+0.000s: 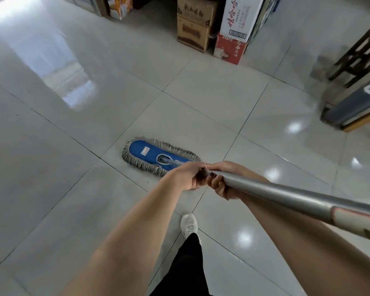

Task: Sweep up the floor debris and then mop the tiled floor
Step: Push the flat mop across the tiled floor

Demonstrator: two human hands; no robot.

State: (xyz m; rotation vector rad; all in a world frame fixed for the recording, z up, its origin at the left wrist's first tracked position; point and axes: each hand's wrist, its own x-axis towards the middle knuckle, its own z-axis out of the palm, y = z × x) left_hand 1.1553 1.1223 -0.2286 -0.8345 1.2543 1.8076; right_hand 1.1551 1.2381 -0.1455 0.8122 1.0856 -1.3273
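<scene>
Both hands wrapped tight round mop handle (276,194), side by side: left hand (188,176) nearer head, right hand (221,184) touching it behind. Flat dust mop head (158,157), blue pad with grey fringe, lies on glossy tiled floor (201,99) ahead of white shoe (188,225). Handle judged stiff, light metal; fringe soft, drags easily. Wet-looking tiles likely slippery. Wider hand spacing likely gives better leverage. Stacked cardboard boxes (193,24) well apart.

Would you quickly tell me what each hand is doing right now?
Left hand: closed on the mop handle.
Right hand: closed on the mop handle, just behind the left.
</scene>
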